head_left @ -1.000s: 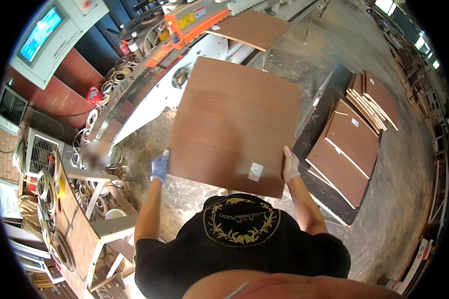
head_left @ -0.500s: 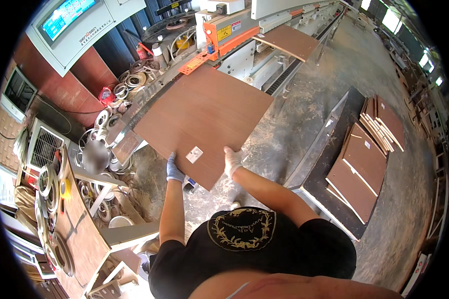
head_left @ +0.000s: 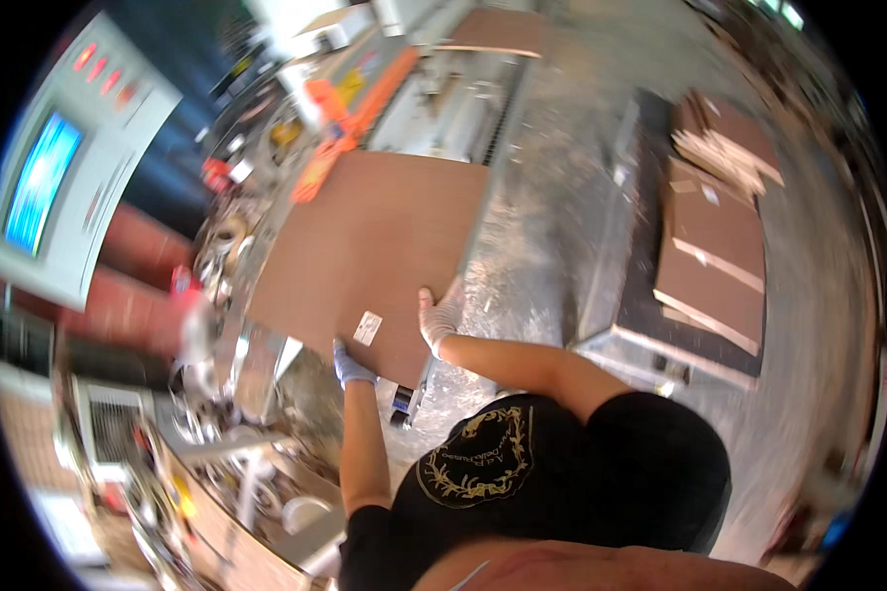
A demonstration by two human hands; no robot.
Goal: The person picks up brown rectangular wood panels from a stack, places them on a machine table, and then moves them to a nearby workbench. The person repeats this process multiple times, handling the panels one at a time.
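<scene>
A large flat brown wood panel (head_left: 375,236) with a small white label (head_left: 367,328) near its close end lies in front of me, its far edge at the orange guide of a long machine. My left hand (head_left: 353,366), in a pale bluish glove, grips the panel's near left edge, with the thumb on top and the other fingers hidden below. On the right edge, my right hand (head_left: 440,317), in a whitish glove, holds the panel too, its thumb laid on the top face.
The edge-banding machine (head_left: 350,118) runs away ahead, with another brown panel (head_left: 493,32) farther along. A dark low platform (head_left: 626,286) to the right carries stacked brown panels (head_left: 715,236). A control cabinet (head_left: 69,167) and rolls of banding (head_left: 227,241) are at the left.
The view has swung to the right and is blurred, so the surroundings sit turned in the picture. Both hands keep their hold on the panel, which lies straighter along the machine.
</scene>
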